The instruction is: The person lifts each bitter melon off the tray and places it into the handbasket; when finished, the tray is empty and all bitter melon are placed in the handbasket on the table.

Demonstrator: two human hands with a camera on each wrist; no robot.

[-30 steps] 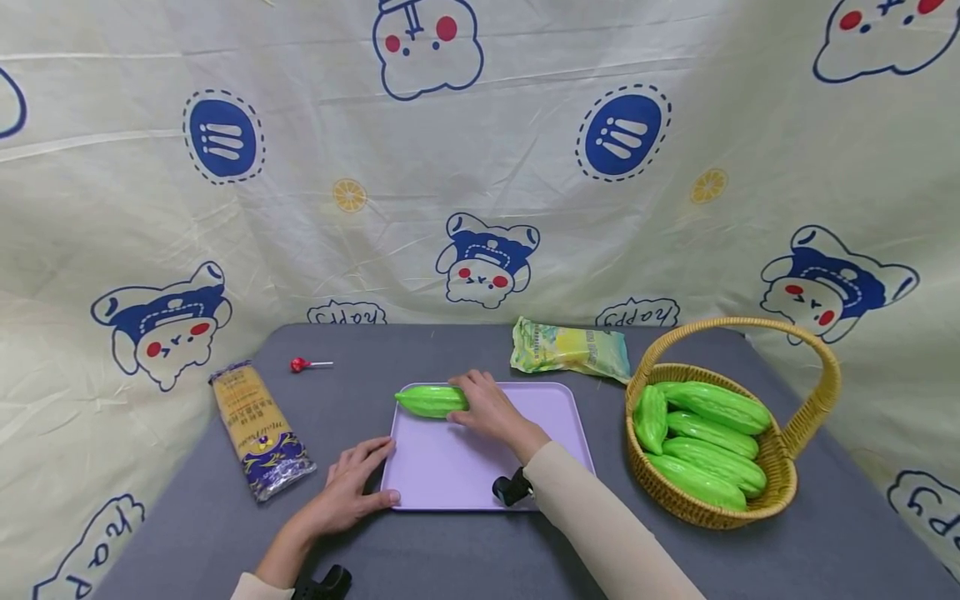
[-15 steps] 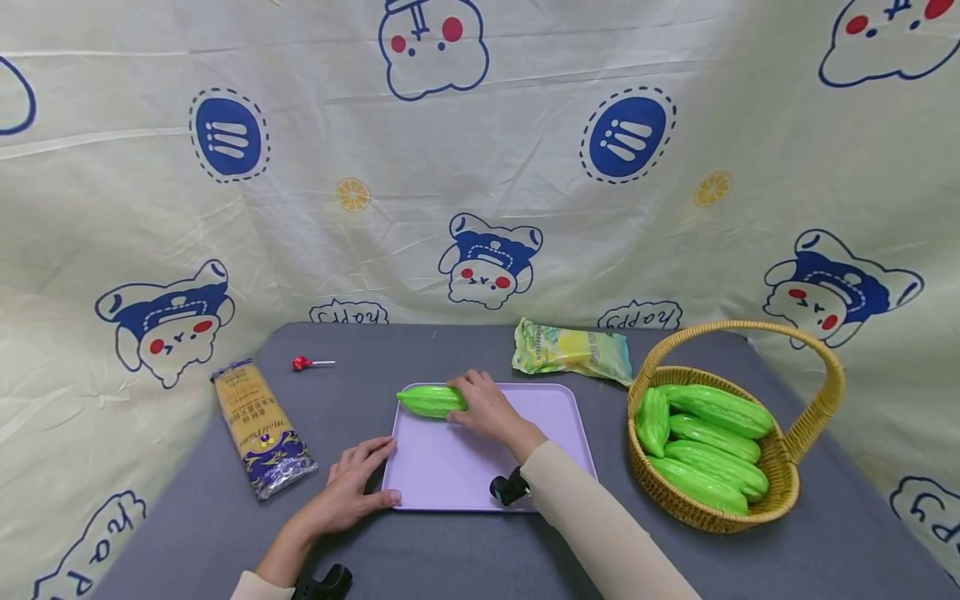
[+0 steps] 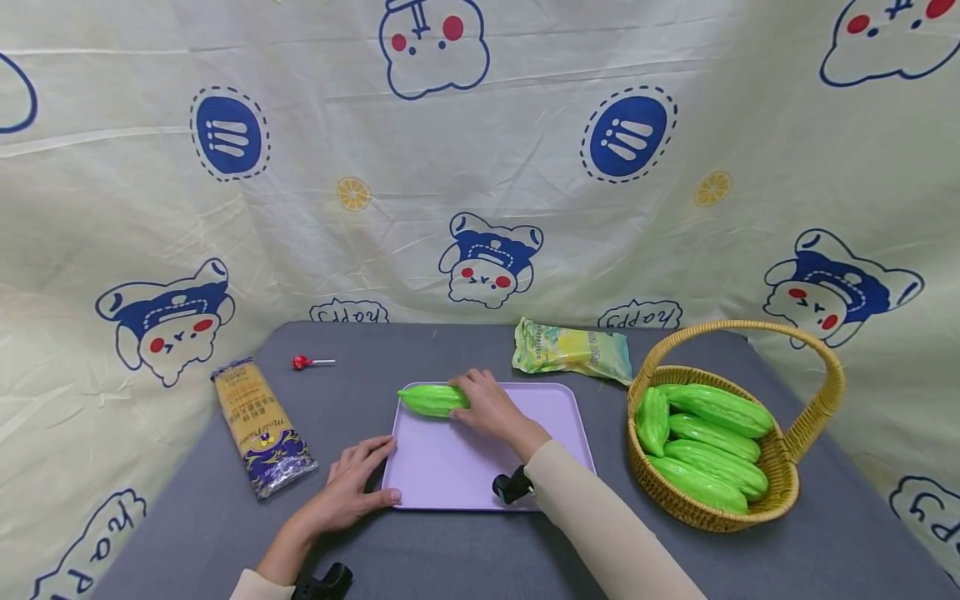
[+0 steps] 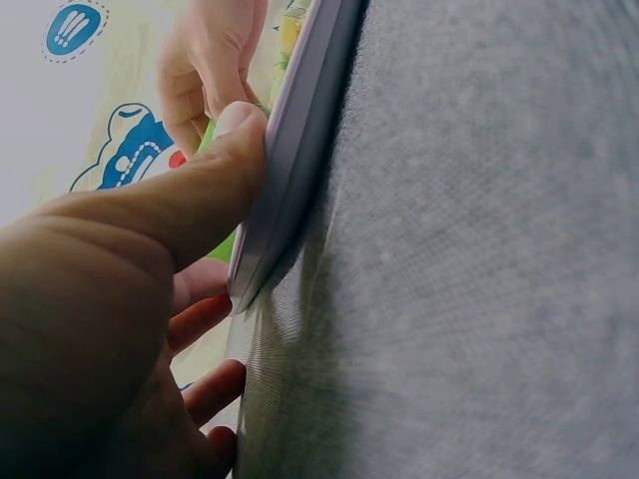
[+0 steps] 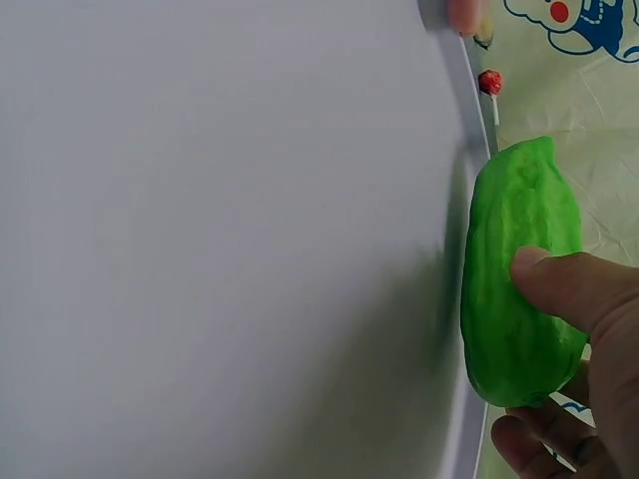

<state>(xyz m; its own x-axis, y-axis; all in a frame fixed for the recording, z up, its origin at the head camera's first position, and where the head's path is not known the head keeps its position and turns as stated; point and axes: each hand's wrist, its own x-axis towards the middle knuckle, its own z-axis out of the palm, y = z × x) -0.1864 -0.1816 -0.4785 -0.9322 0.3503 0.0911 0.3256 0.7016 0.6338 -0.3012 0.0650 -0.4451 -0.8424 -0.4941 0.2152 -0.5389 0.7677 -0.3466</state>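
In the head view a ridged green bitter melon [image 3: 427, 401] lies lengthwise along the far left edge of a flat lilac tray [image 3: 442, 471]. My right hand [image 3: 491, 408] grips its right end from above. The right wrist view shows the thumb [image 5: 559, 284] across the melon [image 5: 514, 215], with fingers curling behind it. At the tray's left side rests my left hand [image 3: 347, 490], its fingers fairly straight. Seen from the left wrist, the thumb [image 4: 225, 180] lies against the tray's rim [image 4: 290, 150] and the other fingers are spread below.
A wicker basket [image 3: 720, 523] with a tall handle stands on the right, filled with several more bitter melons [image 3: 705, 450]. Behind the tray lies a green-yellow packet [image 3: 570, 350]. On the left are a red lollipop [image 3: 302, 363] and a yellow-and-blue noodle packet [image 3: 262, 429]. A printed curtain [image 3: 300, 242] hangs behind the table.
Hardly anything differs: the head view has shifted very slightly, and my right hand keeps its grip on the bitter melon. The left hand stays at the tray's edge.
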